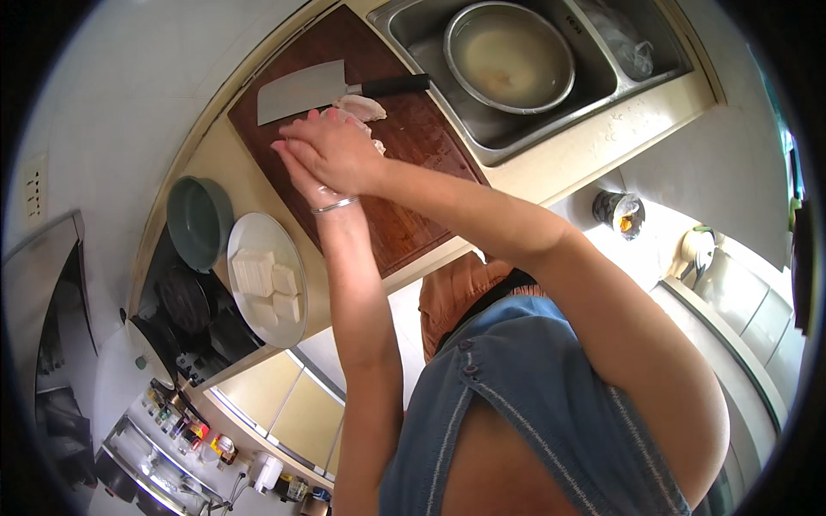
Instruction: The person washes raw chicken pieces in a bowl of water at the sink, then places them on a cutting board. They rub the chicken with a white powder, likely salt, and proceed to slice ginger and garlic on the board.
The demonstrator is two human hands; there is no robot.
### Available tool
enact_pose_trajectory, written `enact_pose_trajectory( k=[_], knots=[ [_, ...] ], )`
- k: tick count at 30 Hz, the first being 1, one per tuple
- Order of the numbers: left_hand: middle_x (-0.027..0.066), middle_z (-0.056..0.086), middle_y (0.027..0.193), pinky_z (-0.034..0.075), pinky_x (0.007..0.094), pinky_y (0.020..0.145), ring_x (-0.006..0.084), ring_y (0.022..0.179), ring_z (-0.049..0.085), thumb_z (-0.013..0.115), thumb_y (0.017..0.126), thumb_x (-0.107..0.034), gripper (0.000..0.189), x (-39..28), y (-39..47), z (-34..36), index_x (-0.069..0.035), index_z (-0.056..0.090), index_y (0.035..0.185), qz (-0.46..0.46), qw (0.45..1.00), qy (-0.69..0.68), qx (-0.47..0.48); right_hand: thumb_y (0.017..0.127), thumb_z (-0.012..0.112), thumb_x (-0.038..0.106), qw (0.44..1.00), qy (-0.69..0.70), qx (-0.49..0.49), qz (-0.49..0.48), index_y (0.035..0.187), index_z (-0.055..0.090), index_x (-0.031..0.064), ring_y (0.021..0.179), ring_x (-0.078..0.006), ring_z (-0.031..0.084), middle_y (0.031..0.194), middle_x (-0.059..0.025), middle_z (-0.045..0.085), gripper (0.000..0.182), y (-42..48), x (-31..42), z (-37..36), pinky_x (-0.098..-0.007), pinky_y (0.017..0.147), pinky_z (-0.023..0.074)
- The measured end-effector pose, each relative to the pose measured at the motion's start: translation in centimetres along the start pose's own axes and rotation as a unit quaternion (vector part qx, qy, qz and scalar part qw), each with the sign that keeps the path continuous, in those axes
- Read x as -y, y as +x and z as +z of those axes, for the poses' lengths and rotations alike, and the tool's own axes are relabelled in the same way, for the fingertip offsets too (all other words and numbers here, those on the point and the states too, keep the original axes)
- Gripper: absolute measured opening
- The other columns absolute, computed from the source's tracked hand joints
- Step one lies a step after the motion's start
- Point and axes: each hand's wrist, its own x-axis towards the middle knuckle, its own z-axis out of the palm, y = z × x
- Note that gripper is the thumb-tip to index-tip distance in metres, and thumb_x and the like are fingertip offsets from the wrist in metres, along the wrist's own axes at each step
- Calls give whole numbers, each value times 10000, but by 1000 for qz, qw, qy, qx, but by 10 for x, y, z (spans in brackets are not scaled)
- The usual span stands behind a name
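Note:
My right hand (339, 151) lies over my left hand (302, 169), palms together above a dark wooden cutting board (413, 213). Whether anything is between them is hidden. A silver bangle circles my left wrist, and a small whitish or shiny patch shows on the skin beside it. Just beyond my fingers, a cleaver (303, 93) with a black handle lies flat on the board. Pale pieces of raw meat (361, 108), perhaps poultry, lie beside its blade, partly covered by my right hand.
At the upper right, a metal basin (452, 61) of cloudy water stands in the steel sink (481, 145). Left of the board are a white oval plate (258, 227) with blocks of tofu (253, 273), a grey-green bowl (199, 222) and a dark stove (222, 329).

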Motion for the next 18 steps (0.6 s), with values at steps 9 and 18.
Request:
enact_pose_trajectory(
  k=[9,18],
  knots=[
    [66,441,1209,313,369,969,226,1137,403,322,924,-361,400,14,5,-21,-99,397,1218,-28,980,-63,189,853,457,340,993,-17,-79,-80,1027,577,102,984,-283,517,992,-86,587,319,11,-16,6,-460,879,343],
    [55,335,1335,244,368,1027,236,1224,321,258,915,-486,560,9,-4,0,-109,291,1327,79,996,27,-34,802,509,363,986,124,-115,-14,1021,569,57,939,-316,529,940,-159,588,381,-7,-1,13,-405,823,393]
  ],
)
